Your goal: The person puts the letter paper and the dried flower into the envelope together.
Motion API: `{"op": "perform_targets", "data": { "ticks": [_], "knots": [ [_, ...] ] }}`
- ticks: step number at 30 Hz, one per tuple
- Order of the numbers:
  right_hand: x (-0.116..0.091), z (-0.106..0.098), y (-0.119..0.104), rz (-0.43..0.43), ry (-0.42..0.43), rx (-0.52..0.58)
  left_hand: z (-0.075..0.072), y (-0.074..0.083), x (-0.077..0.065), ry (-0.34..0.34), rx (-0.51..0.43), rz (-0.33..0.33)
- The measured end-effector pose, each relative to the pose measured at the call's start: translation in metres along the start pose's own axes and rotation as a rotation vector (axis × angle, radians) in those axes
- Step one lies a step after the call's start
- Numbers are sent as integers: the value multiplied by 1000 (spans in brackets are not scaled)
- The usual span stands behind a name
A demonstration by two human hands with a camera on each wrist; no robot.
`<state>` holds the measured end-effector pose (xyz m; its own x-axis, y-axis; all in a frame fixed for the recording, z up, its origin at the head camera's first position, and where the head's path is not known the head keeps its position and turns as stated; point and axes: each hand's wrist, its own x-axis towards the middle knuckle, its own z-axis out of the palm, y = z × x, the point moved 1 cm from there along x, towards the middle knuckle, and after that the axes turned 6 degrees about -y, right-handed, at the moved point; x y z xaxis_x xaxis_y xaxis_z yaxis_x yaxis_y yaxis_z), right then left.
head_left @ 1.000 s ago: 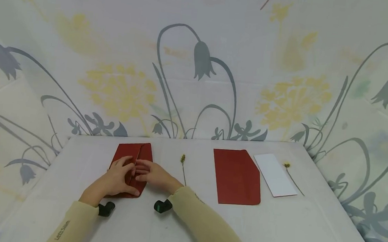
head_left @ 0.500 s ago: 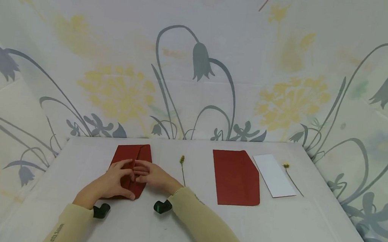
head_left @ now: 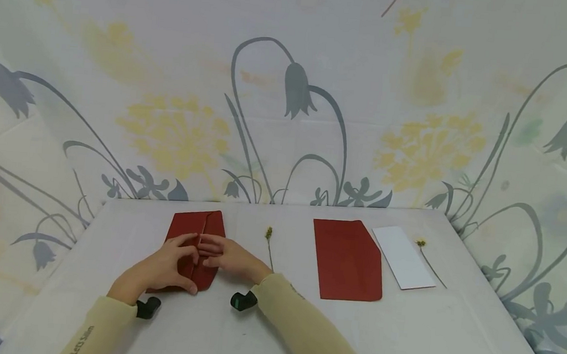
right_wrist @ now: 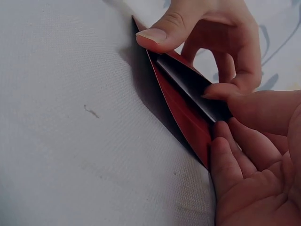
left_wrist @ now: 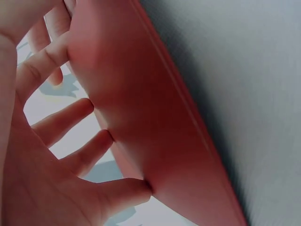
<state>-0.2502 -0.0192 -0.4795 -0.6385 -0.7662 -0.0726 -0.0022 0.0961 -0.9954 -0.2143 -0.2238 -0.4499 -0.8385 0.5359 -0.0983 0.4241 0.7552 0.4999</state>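
The folded red paper envelope [head_left: 186, 224] lay on the white cloth-covered table [head_left: 400, 342], between 7 and 8 o'clock in the head view, with both bare hands on it. The left hand [head_left: 158, 267] arched over it from the 7 o'clock side and held it, fingers bent, thumb toward 5 o'clock. The right hand [head_left: 234, 259], at the envelope's 3 o'clock side, pinched it between thumb and fingers; the right wrist view showed a dark, narrow paper panel [right_wrist: 186, 84] at those fingertips. Beyond, toward 3 o'clock, lay a thin-stemmed flower with a greenish-yellow head [head_left: 268, 233], a flat red paper piece with a slanted 2 o'clock corner [head_left: 347, 262], a white rectangular card [head_left: 403, 259] just beside it, and a yellow-headed flower [head_left: 420, 243] near the card. At 12 o'clock rose a pale cloth backdrop printed with grey bellflowers [head_left: 311, 140]
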Motion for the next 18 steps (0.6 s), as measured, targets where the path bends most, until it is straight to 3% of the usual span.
{"op": "perform_targets", "data": {
  "ticks": [10, 18],
  "knots": [
    [-3, 1, -2, -6, 40, -46, 4, 1, 2, -7, -9, -17],
    [-13, -4, -8, -11, 52, -155, 5, 0, 2, -2, -7, -18]
  ]
}}
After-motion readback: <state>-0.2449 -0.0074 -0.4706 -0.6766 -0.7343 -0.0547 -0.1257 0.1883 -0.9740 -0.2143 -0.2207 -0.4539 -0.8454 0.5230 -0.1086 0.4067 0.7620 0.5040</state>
